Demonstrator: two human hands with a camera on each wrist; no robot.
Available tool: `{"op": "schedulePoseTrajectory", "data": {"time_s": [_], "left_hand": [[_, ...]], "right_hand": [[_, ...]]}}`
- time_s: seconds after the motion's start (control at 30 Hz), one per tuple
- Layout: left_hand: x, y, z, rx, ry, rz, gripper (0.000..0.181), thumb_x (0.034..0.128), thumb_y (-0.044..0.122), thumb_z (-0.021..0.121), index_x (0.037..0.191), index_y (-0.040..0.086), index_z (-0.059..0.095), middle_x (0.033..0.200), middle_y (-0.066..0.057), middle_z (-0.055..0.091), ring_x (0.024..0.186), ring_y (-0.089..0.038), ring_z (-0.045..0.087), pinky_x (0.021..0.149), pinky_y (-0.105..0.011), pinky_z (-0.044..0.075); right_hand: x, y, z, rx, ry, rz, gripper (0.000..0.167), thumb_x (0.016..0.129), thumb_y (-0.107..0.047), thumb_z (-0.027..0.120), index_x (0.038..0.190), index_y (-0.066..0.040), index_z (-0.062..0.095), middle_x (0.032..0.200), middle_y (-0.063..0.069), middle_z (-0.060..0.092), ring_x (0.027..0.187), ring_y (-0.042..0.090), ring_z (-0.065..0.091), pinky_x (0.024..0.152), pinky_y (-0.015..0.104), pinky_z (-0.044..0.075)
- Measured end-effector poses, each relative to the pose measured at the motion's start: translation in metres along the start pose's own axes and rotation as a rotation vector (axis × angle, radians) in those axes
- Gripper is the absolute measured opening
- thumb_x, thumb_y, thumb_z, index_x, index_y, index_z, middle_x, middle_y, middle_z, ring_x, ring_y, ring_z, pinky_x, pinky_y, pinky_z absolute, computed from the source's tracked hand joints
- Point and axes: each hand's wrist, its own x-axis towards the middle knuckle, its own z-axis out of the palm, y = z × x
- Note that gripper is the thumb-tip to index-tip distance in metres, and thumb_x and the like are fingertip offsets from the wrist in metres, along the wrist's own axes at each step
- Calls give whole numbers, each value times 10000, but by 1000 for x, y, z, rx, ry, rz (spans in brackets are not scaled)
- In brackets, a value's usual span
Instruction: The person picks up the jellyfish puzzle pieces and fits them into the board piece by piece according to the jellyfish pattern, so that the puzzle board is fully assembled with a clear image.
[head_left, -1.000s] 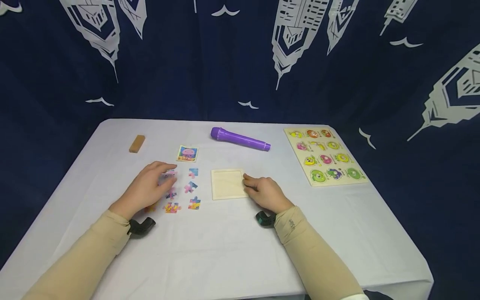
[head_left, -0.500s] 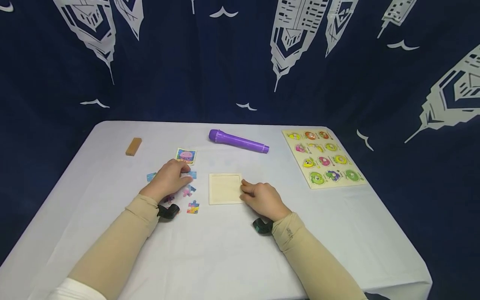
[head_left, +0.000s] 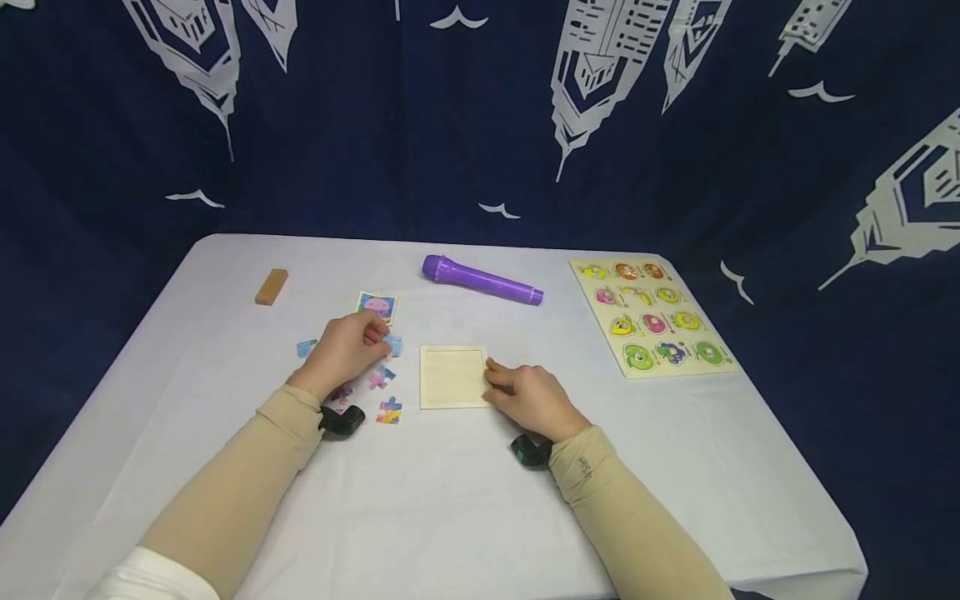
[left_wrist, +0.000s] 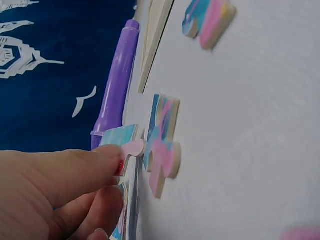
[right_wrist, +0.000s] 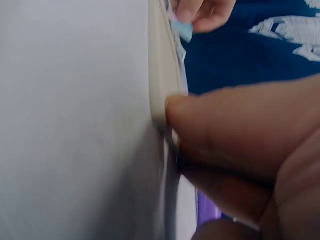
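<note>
Left hand (head_left: 345, 350): thumb and forefinger are clamped on a light-blue and pink jigsaw piece (left_wrist: 122, 140), with the remaining fingers curled behind. Right hand (head_left: 531, 398): thumb and fingertips grip the right edge of a shallow wooden puzzle tray (head_left: 453, 377). The tray lies flat on the desk (head_left: 450, 508) between the two hands.

Loose pieces surround the left hand. Just nearer the person than the held piece lies a pink-and-blue piece (head_left: 381, 377); nearer still, a blue, pink and yellow piece (head_left: 389, 411). A blue piece (head_left: 307, 348) lies to the left of the hand. Other pieces show only partly beside the left wrist.

Directly beyond the left fingers is a square jellyfish picture card (head_left: 377, 305), partly covered by the hand. Farther out, I see a brown rectangular block (head_left: 272, 287) at far left, a purple toy microphone (head_left: 482, 280) beyond the tray, and a fruit puzzle board (head_left: 654, 317) at far right. A navy curtain (head_left: 405, 125) with white building prints hangs behind the white-covered desk.
</note>
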Motion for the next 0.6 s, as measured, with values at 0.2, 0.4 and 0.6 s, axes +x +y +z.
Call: {"op": "schedulePoseTrajectory", "data": {"time_s": [0.2,0.4,0.6], "left_hand": [[0,3,0,-84,48,-34,150,963,197,723,1050,79,691,958,-80,712,868,-216,643,778,-339,511],[-1,12,2,-170,4,-28,180,931,250,762,1038,109,728,915,-42,741,839,-183,668,773,-319,503],[-4,29,11,-176,-48,-14,148,926,233,769,998,110,729,863,-29,734,704,-144,623,624,-280,502]], "right_hand": [[2,8,-2,89,-34,-9,388,939,-228,763,1301,-103,697,1437,4,595,1343,307,560,1101,478,454],[4,10,-4,108,-58,2,384,944,-215,758,1306,-105,692,1440,3,594,1366,272,536,1122,458,435],[4,11,-3,107,-65,14,383,950,-221,751,1308,-98,690,1444,6,592,1374,265,530,1136,454,420]]}}
